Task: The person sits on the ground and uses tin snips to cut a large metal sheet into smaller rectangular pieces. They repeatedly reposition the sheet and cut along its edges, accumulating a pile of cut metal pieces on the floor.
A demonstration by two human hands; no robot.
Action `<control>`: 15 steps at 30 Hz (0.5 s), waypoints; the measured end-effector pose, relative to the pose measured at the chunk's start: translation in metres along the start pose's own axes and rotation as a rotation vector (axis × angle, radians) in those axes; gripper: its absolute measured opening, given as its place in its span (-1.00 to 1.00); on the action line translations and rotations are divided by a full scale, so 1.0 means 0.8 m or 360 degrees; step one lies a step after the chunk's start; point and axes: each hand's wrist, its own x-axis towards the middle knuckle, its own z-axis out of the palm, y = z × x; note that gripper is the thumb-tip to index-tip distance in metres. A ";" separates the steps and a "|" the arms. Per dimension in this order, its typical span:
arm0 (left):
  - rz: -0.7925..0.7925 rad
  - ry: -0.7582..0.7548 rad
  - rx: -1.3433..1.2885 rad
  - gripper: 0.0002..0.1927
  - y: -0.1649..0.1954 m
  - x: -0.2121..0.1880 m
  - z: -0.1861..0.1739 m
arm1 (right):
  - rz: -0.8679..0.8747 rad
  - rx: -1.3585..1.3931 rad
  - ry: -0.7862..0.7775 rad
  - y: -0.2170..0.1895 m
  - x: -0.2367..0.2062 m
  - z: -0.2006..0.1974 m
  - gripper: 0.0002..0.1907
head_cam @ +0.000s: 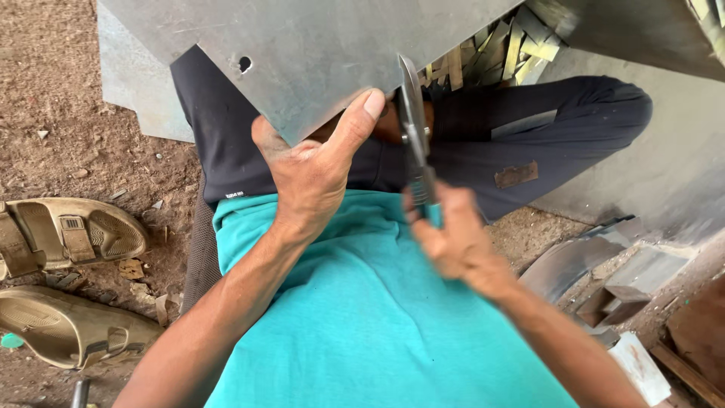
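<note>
A large grey metal sheet [317,45] lies over my lap, with a small hole near its left part. My left hand [313,170] grips the sheet's near edge, thumb on top. My right hand [453,238] is closed around the handles of metal snips [414,121], slightly blurred. The snips' blades stand upright against the sheet's edge just right of my left thumb. I sit on the ground in a teal shirt and dark trousers.
Two tan sandals [64,234] [68,325] lie on the dirt at the left. A pile of cut metal strips [495,53] sits beyond my knees. Curved metal offcuts and blocks [604,279] lie at the right, by another grey sheet [664,174].
</note>
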 end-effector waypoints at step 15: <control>0.0163 0.0009 0.0128 -0.86 0.009 -0.004 -0.017 | 0.0071 -0.0898 -0.0690 0.010 0.046 -0.124 -0.74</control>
